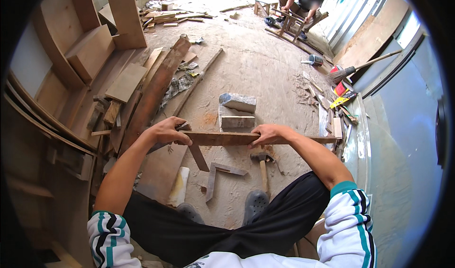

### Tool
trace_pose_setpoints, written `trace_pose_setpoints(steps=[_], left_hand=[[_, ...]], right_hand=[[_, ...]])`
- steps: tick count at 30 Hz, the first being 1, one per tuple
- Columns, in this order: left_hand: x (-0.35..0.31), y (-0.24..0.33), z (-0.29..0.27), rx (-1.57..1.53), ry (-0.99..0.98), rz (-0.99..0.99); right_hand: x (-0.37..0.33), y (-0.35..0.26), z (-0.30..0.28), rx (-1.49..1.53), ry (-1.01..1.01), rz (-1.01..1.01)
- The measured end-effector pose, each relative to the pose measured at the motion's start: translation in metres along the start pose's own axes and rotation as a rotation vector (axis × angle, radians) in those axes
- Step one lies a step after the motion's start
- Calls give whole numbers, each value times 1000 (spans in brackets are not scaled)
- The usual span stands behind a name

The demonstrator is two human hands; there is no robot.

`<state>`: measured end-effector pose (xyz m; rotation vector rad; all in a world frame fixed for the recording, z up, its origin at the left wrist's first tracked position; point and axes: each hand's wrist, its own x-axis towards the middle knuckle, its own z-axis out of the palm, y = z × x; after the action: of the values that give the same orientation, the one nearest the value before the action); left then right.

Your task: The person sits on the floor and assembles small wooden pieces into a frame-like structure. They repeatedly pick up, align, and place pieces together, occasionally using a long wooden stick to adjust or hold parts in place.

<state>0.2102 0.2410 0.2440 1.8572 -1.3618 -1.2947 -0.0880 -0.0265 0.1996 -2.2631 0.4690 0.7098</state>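
A long brown wooden board [220, 138] lies crosswise in front of me, above the floor. My left hand [167, 131] is closed on its left end, thumb on the near side. A short dark strip [198, 158] slants down toward me from under that hand; whether it is joined to the board I cannot tell. My right hand [270, 134] grips the board near its middle, and the rest runs on rightward beyond my wrist. Just past the board stand rough masonry blocks [238, 121]. Nearer me on the floor are an L-shaped carpenter's square [212, 182] and a claw hammer [264, 171].
Planks and offcuts [159, 85] lie along the left beside a wooden cabinet frame [90, 54]. At right are a broom [343, 73], a can [315, 60] and scraps by a pale door [403, 140]. Far back, another person [303, 7] crouches with a wooden frame [290, 26].
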Motion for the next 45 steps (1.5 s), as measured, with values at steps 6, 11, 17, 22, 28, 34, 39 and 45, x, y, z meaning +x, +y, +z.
trace_pose_setpoints(steps=[6, 11, 17, 22, 28, 34, 39, 45], left_hand=[[3, 13, -2, -3, 7, 54], [0, 22, 0, -28, 38, 73], [-1, 19, -1, 22, 66, 54], [-8, 20, -3, 50, 81, 54], [-8, 23, 0, 68, 73, 64], [-11, 19, -2, 81, 30, 43], [-4, 8, -4, 98, 47, 51], [-1, 10, -6, 342, 593, 331]], right_hand=[[-6, -15, -2, 44, -46, 127], [-12, -21, -9, 28, -30, 54], [-6, -41, -8, -87, 78, -31], [2, -95, -3, 26, 173, -291], [21, -152, 1, 131, 73, -334], [46, -159, 13, 151, 137, -422], [57, -153, 12, 138, 73, -399], [64, -147, -6, 117, 275, -441]])
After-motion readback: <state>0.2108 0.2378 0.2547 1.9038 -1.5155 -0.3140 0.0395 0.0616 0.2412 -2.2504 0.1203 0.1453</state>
